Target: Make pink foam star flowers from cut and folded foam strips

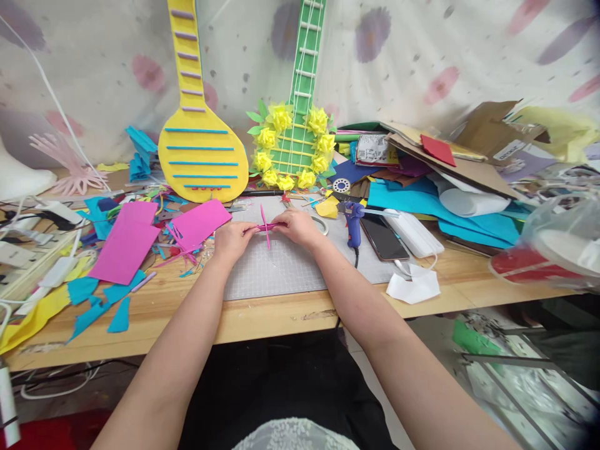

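Note:
Between my two hands, over the grey cutting mat, is a small cross of magenta paper strips. My left hand pinches one end of its crosswise strip, and my right hand pinches the other end. The second strip stands roughly upright across the middle. Just left of my left hand lies a magenta paper sheet with fringed cuttings beside it. Partly behind my right hand is a roll of tape. A blue glue gun rests on the mat farther right.
A yellow paper guitar and a green one with yellow flowers lean at the back. Right are a phone, a white power bank, stacked card and a red-and-white cup. Left lie magenta sheets, blue scraps and cables.

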`<state>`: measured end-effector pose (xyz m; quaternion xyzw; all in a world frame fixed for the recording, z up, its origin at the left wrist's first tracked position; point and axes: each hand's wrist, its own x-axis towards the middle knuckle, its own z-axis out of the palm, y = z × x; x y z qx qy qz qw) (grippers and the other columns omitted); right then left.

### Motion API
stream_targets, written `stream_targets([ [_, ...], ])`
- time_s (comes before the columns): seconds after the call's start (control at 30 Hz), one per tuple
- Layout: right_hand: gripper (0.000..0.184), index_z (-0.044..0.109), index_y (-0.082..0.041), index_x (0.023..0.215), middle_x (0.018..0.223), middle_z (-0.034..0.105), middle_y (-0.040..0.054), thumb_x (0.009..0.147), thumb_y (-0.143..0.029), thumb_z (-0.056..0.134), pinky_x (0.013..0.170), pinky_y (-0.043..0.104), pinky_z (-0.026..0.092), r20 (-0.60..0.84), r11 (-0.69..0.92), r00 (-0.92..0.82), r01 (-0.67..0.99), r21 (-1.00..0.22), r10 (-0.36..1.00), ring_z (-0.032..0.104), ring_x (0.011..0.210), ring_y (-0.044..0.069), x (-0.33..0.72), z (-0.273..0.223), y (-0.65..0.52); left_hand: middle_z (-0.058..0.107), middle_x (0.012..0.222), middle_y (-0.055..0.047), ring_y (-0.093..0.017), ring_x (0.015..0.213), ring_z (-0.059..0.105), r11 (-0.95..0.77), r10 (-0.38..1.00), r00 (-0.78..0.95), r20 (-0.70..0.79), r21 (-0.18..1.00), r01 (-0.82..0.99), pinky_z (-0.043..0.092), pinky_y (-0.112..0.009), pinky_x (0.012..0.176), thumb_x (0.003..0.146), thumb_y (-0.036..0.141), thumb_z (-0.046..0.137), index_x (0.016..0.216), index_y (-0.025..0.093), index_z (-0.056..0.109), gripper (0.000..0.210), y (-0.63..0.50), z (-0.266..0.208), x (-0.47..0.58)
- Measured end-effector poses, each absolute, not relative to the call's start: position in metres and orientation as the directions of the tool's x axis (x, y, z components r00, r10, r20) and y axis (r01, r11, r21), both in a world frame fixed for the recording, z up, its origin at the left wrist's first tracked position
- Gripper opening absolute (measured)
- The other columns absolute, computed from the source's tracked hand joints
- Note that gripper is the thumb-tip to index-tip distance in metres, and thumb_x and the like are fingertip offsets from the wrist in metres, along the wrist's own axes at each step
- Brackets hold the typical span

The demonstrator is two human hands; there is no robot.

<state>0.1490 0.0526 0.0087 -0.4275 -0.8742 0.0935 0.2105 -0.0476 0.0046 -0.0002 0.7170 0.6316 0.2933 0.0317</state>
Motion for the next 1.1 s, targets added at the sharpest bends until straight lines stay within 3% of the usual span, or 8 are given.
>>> stream_targets([
  [0.27,0.02,0.075,-0.023,0.094,0.088,0.072,0.0059,0.084,-0.03,0.059,0.072,0.027,0.041,0.258,0.53,-0.463,0.744,-0.408,0.848,0.062,0.086,0.019,0.156,0.012,0.057,0.074,0.093,-0.001,-0.023,0.085,0.068,-0.183,0.947,0.001,0.32,0.542,0.82,0.051,-0.035,0.075,0.076,0.036,0.064,0.09,0.03,0.074,0.018,0.009,-0.001,-0.062],
  [0.53,0.018,0.074,-0.024,0.093,0.092,0.073,0.005,0.083,-0.027,0.059,0.078,0.029,0.044,0.237,0.484,-0.423,0.732,-0.48,0.875,0.064,0.088,0.019,0.159,0.016,0.057,0.075,0.083,0.0,-0.025,0.082,0.069,-0.101,0.934,-0.119,0.336,0.57,0.815,0.05,-0.036,0.069,0.075,0.033,0.063,0.082,0.031,0.075,0.014,0.01,0.002,-0.071],
  [0.67,0.031,0.067,-0.024,0.111,0.098,0.071,0.0039,0.08,-0.024,0.062,0.077,0.027,0.045,0.258,0.452,-0.371,0.73,-0.513,0.892,0.064,0.087,0.016,0.167,0.022,0.065,0.075,0.085,-0.001,-0.024,0.083,0.068,-0.032,0.924,-0.191,0.33,0.568,0.823,0.049,-0.035,0.068,0.076,0.036,0.062,0.087,0.029,0.074,0.018,0.008,0.004,-0.07],
  [0.73,0.028,0.067,-0.024,0.108,0.101,0.07,0.0038,0.082,-0.02,0.056,0.078,0.027,0.045,0.273,0.402,-0.307,0.799,-0.447,0.912,0.063,0.09,0.017,0.174,0.028,0.077,0.074,0.088,-0.002,-0.023,0.084,0.068,0.022,0.922,-0.231,0.311,0.552,0.833,0.049,-0.034,0.07,0.078,0.039,0.059,0.092,0.028,0.074,0.023,0.006,0.005,-0.068],
  [0.8,0.027,0.069,-0.022,0.101,0.105,0.069,0.0054,0.083,-0.017,0.049,0.082,0.029,0.044,0.251,0.364,-0.296,0.884,-0.293,0.922,0.061,0.098,0.02,0.181,0.035,0.091,0.074,0.093,-0.002,-0.022,0.087,0.067,0.049,0.927,-0.236,0.292,0.529,0.847,0.049,-0.033,0.074,0.08,0.039,0.056,0.096,0.027,0.072,0.026,0.005,0.006,-0.064],
  [0.97,0.031,0.066,-0.016,0.105,0.108,0.066,0.0146,0.079,-0.012,0.049,0.079,0.034,0.045,-0.021,0.409,-0.41,0.904,0.126,0.912,0.06,0.102,0.028,0.185,0.045,0.118,0.07,0.104,-0.007,-0.023,0.103,0.061,-0.054,0.935,-0.117,0.335,0.46,0.886,0.047,-0.034,0.09,0.08,0.031,0.058,0.104,0.02,0.07,0.029,0.005,0.003,-0.059],
  [1.03,0.029,0.066,-0.014,0.102,0.106,0.066,0.017,0.081,-0.012,0.046,0.078,0.035,0.045,-0.076,0.458,-0.453,0.861,0.221,0.888,0.06,0.101,0.029,0.182,0.044,0.122,0.068,0.11,-0.008,-0.024,0.109,0.057,-0.133,0.914,-0.066,0.401,0.449,0.884,0.044,-0.036,0.096,0.079,0.03,0.06,0.11,0.019,0.067,0.034,0.006,0.001,-0.059],
  [1.1,0.027,0.067,-0.014,0.098,0.101,0.066,0.0164,0.081,-0.011,0.047,0.08,0.035,0.045,-0.078,0.522,-0.52,0.819,0.24,0.851,0.059,0.102,0.028,0.178,0.044,0.125,0.066,0.115,-0.008,-0.024,0.111,0.055,-0.198,0.891,-0.03,0.452,0.448,0.872,0.042,-0.037,0.099,0.078,0.03,0.061,0.114,0.018,0.064,0.039,0.006,-0.002,-0.061],
])
